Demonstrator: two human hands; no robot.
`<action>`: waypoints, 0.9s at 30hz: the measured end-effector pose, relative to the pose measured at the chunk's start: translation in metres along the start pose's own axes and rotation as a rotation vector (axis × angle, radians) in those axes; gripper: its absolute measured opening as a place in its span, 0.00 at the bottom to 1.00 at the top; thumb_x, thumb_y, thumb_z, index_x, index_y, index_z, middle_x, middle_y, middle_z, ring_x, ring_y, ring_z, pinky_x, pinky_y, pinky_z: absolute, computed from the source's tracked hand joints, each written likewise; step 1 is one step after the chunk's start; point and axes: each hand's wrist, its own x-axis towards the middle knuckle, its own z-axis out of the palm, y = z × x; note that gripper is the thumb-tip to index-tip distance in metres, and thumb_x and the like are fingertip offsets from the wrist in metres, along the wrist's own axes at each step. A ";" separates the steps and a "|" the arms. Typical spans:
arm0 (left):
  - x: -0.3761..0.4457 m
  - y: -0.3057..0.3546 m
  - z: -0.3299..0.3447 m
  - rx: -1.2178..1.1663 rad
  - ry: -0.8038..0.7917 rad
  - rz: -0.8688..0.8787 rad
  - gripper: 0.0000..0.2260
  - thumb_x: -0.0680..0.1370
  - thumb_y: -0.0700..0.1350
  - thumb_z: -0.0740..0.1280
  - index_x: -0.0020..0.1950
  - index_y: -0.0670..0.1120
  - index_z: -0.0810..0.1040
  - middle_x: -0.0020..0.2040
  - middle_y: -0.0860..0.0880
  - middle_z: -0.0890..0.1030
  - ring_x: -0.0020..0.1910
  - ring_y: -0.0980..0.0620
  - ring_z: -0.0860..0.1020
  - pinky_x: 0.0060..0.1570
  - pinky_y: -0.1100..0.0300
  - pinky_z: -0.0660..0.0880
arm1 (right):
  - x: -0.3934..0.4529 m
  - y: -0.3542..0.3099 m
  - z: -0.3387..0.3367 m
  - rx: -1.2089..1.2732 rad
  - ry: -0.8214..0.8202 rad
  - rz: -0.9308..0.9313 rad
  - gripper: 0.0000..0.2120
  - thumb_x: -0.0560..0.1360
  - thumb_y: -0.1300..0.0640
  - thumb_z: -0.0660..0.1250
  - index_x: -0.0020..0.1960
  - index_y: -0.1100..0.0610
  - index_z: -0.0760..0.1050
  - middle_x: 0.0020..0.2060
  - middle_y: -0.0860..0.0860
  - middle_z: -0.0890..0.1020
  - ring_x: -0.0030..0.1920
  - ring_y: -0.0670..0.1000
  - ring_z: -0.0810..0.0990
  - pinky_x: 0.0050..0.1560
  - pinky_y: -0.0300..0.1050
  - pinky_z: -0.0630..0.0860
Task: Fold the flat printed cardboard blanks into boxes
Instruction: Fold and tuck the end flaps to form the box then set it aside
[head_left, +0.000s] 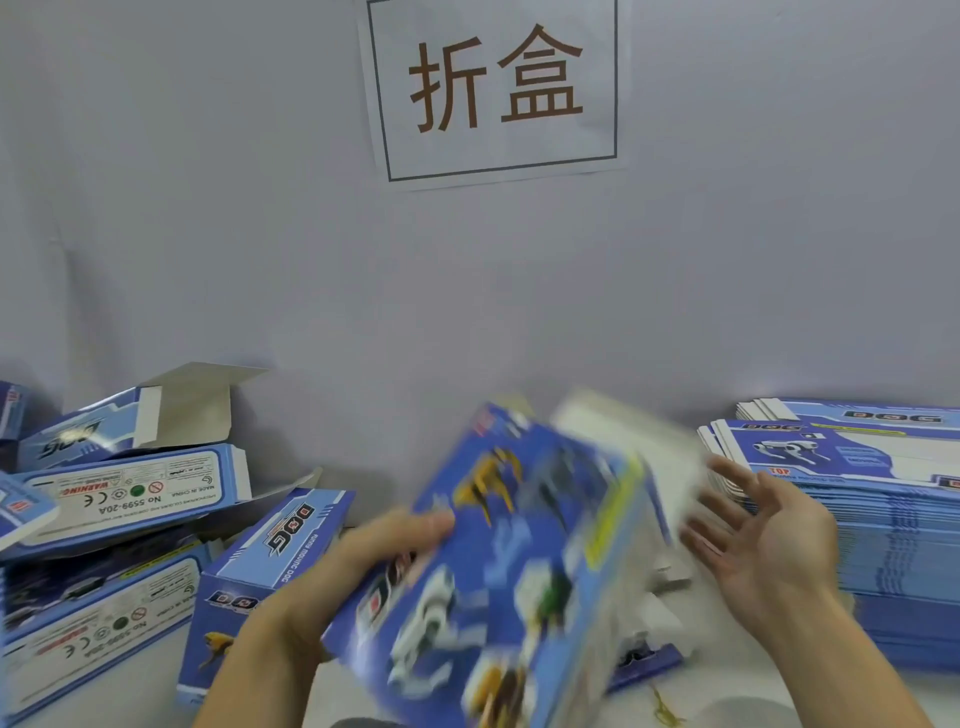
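I see a pale bench (727, 691) butted against a plain grey wall (260, 234). A white sign (496, 88) with two brown characters in a dark frame is stuck on the wall, above the middle of the bench.

Left end of the bench: a loose heap of folded boxes (119, 519), blue print, some lying on their sides, one at the back with its end flaps standing open. The nearest one (270, 577) lies tilted, "DOG" logo on top.

Right end, against the wall: a tall stack of flat blanks (883, 530), same blue print, edges roughly squared.

Between heap and stack, at the near edge, my hands are up over the bench. The left hand (358, 566) grips the box (514, 571) by its left side, thumb lying on the printed face, fingers hidden behind. The box is held off the bench, tilted, its far end pointing at the wall; it is motion-blurred, so I cannot tell how its flaps stand. The right hand (769, 540) is open, palm facing the box, fingers spread, just beside the box's right edge. Contact cannot be told through the blur.

A small yellowish scrap (665, 712) lies on the bench near the front edge.
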 end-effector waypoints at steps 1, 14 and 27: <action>0.004 0.008 0.001 -0.127 0.080 0.149 0.32 0.55 0.60 0.84 0.33 0.35 0.76 0.24 0.41 0.79 0.22 0.65 0.77 0.26 0.74 0.72 | 0.000 0.000 0.000 -0.029 0.002 -0.002 0.19 0.83 0.49 0.52 0.55 0.54 0.80 0.44 0.57 0.87 0.39 0.55 0.86 0.41 0.49 0.75; 0.044 -0.033 0.024 0.630 -0.020 0.061 0.21 0.76 0.58 0.72 0.68 0.62 0.73 0.69 0.64 0.71 0.67 0.61 0.73 0.65 0.64 0.72 | 0.005 0.018 0.009 -0.379 -0.077 0.005 0.11 0.83 0.56 0.58 0.54 0.54 0.80 0.42 0.54 0.88 0.42 0.56 0.86 0.40 0.48 0.77; 0.059 -0.054 0.040 1.020 -0.171 -0.029 0.21 0.80 0.49 0.68 0.74 0.55 0.72 0.71 0.52 0.72 0.60 0.57 0.68 0.59 0.60 0.72 | 0.011 0.045 0.012 -0.751 -0.178 0.062 0.13 0.83 0.59 0.58 0.49 0.51 0.81 0.35 0.47 0.86 0.40 0.53 0.87 0.47 0.51 0.82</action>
